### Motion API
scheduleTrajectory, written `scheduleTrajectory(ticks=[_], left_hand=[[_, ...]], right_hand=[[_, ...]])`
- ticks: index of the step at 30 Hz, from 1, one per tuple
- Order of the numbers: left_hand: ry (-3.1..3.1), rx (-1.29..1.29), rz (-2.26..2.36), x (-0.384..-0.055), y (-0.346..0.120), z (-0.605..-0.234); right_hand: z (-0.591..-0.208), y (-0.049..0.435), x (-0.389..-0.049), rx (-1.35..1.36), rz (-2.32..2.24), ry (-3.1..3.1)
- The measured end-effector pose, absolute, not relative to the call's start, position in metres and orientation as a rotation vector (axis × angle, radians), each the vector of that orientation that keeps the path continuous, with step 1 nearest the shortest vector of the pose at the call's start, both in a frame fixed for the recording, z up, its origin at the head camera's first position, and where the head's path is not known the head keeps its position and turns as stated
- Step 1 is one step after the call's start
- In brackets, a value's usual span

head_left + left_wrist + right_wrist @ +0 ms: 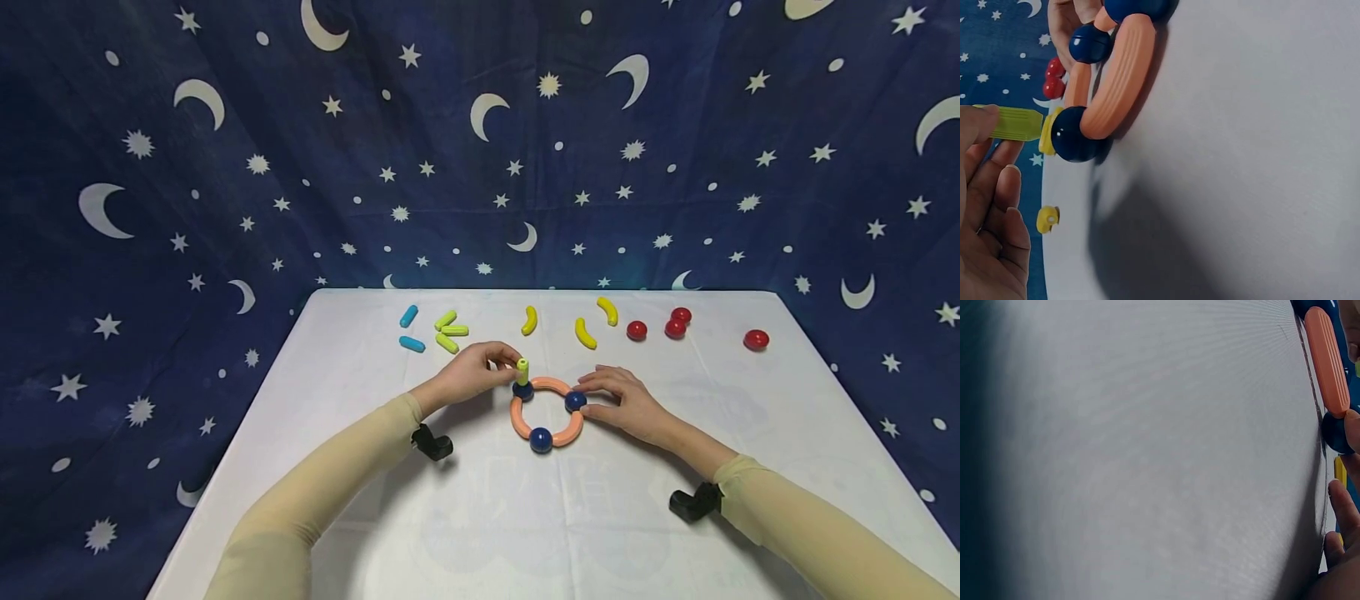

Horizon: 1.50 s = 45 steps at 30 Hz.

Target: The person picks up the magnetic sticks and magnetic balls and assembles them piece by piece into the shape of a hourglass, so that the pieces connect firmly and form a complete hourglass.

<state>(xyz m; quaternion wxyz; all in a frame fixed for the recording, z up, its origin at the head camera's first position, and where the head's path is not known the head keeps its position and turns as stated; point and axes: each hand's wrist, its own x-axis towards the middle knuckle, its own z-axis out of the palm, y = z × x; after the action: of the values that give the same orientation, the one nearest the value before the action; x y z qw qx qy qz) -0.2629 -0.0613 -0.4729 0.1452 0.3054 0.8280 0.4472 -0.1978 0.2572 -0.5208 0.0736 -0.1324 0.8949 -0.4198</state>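
Note:
A ring of curved peach-coloured rods [520, 420] joined by three dark blue balls lies on the table. My left hand [478, 367] pinches a lime green rod [522, 372] between thumb and fingers. The rod stands upright at the ring's left ball [522, 392]; in the left wrist view the green rod's end [1029, 125] is right by that ball [1076, 134]. On the other side, my right hand [628, 407] holds the right ball [575, 402] between thumb and fingers, also seen in the right wrist view. The front ball [541, 440] is untouched.
Along the back of the white table [480, 533] lie two blue rods [412, 343], three lime green rods [454, 331], three yellow curved rods [585, 333] and several red balls [637, 331]. A dark blue star-and-moon cloth [450, 150] hangs behind the table.

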Motion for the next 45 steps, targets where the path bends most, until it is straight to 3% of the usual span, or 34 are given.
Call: scheduleTrajectory(ticks=[19, 28, 36, 45], left_hand=[[2.375, 0.803, 1.259, -0.255, -0.061, -0.483], [2.543, 0.623, 1.116, -0.218, -0.065, -0.487], [2.720, 0.798, 0.833, -0.180, -0.053, -0.491], [2.781, 0.818, 0.769, -0.182, -0.052, -0.493]], right_hand=[[-0.522, 0.256, -0.198, -0.407, -1.276, 2.690], [-0.522, 0.256, -0.197, -0.416, -1.265, 2.711], [-0.517, 0.253, -0.193, -0.357, -1.216, 2.751], [-0.515, 0.243, -0.184, -0.382, -1.179, 2.841]])
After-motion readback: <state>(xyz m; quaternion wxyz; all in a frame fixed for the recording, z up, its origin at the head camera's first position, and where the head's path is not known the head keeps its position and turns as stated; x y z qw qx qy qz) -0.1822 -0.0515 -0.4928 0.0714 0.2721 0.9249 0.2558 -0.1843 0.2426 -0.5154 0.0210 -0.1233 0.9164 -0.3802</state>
